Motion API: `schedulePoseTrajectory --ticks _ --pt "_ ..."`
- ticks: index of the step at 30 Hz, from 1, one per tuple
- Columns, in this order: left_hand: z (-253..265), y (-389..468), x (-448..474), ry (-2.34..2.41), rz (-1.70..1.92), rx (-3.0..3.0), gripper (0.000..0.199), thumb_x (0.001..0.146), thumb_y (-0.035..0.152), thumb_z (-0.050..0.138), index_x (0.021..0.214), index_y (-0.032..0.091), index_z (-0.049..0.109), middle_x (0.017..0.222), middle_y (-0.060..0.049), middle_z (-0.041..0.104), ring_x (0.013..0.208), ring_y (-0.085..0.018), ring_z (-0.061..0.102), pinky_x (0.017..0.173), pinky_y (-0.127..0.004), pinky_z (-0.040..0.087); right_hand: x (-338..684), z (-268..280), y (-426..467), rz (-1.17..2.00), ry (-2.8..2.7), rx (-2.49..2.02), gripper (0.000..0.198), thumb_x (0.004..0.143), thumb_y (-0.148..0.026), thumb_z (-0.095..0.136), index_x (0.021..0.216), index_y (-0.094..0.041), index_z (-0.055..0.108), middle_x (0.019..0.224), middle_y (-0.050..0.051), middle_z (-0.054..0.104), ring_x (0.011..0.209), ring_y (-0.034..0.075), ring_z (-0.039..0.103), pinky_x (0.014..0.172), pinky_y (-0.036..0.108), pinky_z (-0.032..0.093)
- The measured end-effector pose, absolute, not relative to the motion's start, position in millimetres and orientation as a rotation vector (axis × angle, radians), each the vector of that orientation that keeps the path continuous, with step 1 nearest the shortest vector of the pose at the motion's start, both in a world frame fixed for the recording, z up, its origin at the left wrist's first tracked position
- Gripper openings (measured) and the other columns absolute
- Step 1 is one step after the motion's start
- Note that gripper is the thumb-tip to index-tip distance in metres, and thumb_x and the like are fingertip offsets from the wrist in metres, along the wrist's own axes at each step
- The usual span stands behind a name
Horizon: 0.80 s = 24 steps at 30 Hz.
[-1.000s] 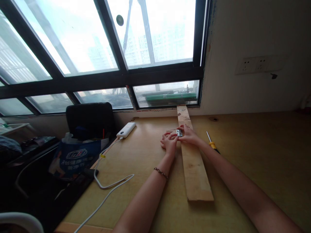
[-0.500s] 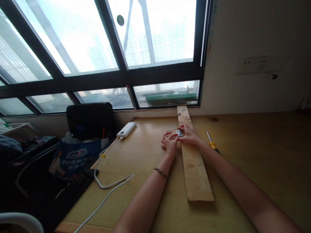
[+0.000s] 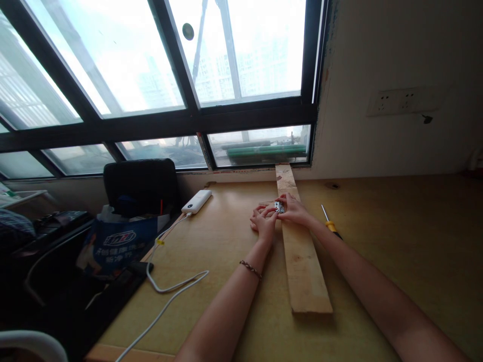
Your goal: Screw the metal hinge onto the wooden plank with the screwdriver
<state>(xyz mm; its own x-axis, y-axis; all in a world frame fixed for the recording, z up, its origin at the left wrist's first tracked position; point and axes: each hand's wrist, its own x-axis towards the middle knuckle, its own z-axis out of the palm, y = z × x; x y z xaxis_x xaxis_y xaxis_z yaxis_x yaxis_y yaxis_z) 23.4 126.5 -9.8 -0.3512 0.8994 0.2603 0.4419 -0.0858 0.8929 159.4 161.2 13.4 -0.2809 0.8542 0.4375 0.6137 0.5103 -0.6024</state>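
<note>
A small silver metal hinge with holes in it is held on or just above a long wooden board. My left hand grips its left edge, the fingers closed together. From the other side, my right hand pinches the hinge between thumb and fingers. A pale edge beside my left fingers is too small to make out. To the right of my right forearm lies a screwdriver with a yellow and black handle, touched by neither hand.
A white power bank with a white cable lies along the left of the wooden table. Beyond the table's left edge are a black chair and a blue bag. Windows and a wall socket are behind.
</note>
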Motion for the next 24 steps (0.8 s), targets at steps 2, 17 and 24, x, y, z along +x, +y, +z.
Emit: schedulePoseTrajectory --ticks 2,17,24 --pt "-9.5 126.2 23.4 1.779 1.422 1.441 0.013 0.066 0.036 0.066 0.078 0.033 0.071 0.111 0.001 0.05 0.113 -0.027 0.039 0.102 -0.043 0.021 159.3 13.3 161.1 0.406 -2.011 -1.206 0.06 0.054 -0.036 0.073 0.106 -0.018 0.049 0.11 0.008 0.056 0.102 0.025 0.052 0.087 0.038 0.04" --pt "-2.1 118.5 26.8 1.836 1.468 1.512 0.011 0.066 0.034 0.065 0.077 0.032 0.069 0.112 0.002 0.056 0.119 -0.028 0.035 0.103 -0.047 0.015 159.9 11.2 162.8 0.377 -2.034 -1.19 0.059 0.056 -0.035 0.072 0.108 -0.017 0.048 0.111 0.009 0.055 0.104 0.025 0.051 0.088 0.037 0.04" --pt "-3.3 118.1 27.5 1.667 1.501 1.575 0.012 0.071 0.026 0.061 0.08 0.031 0.068 0.102 0.0 0.065 0.117 -0.025 0.043 0.105 -0.055 -0.004 159.2 13.0 161.8 0.36 -2.039 -1.199 0.057 0.056 -0.034 0.071 0.106 -0.018 0.05 0.109 0.008 0.055 0.103 0.025 0.052 0.089 0.038 0.039"
